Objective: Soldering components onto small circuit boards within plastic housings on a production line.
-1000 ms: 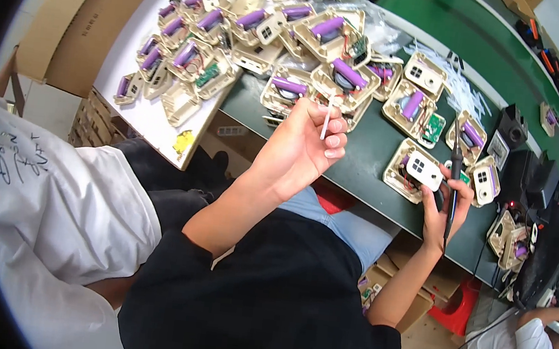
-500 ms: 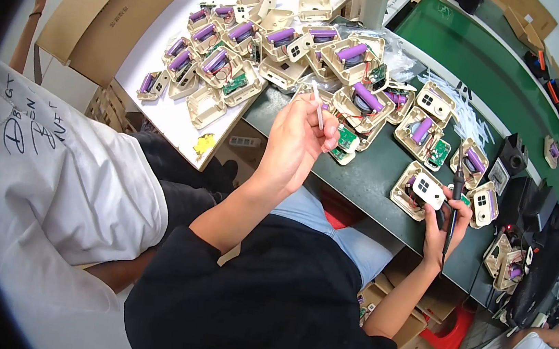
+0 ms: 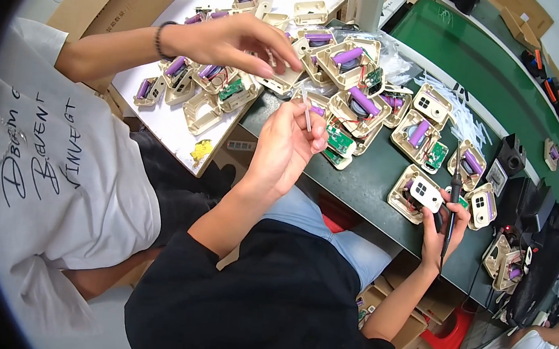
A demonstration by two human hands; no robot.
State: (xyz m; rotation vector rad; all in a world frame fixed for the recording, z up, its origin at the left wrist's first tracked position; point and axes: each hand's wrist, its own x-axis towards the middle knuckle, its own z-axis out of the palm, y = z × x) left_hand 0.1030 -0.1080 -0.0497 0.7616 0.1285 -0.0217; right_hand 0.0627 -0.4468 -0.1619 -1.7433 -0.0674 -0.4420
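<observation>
Fingers of the left hand (image 3: 286,149) curled, tips pinched on a thin white strip (image 3: 306,110), which stands up between and past them. Fingers of the right hand (image 3: 436,239) bent round a black soldering iron (image 3: 455,198), tip pointing away from the body; thumb and fingers also at the edge of a white cover with four dark squares (image 3: 427,193), exact grip partly hidden. Cover lies over an open cream casing (image 3: 398,200); contact between them unclear. Surface: dark green workbench (image 3: 359,201), more open casings with purple cells (image 3: 419,132) and green circuit boards (image 3: 342,140), loose white strips (image 3: 469,117) heaped beyond. Adjoining white table (image 3: 202,2) crowded with casings, a co-worker's hand (image 3: 249,43) spread above. Room: green conveyor belt (image 3: 459,50) behind, cardboard box (image 3: 122,12) at left, red stool (image 3: 451,335) lower right.
</observation>
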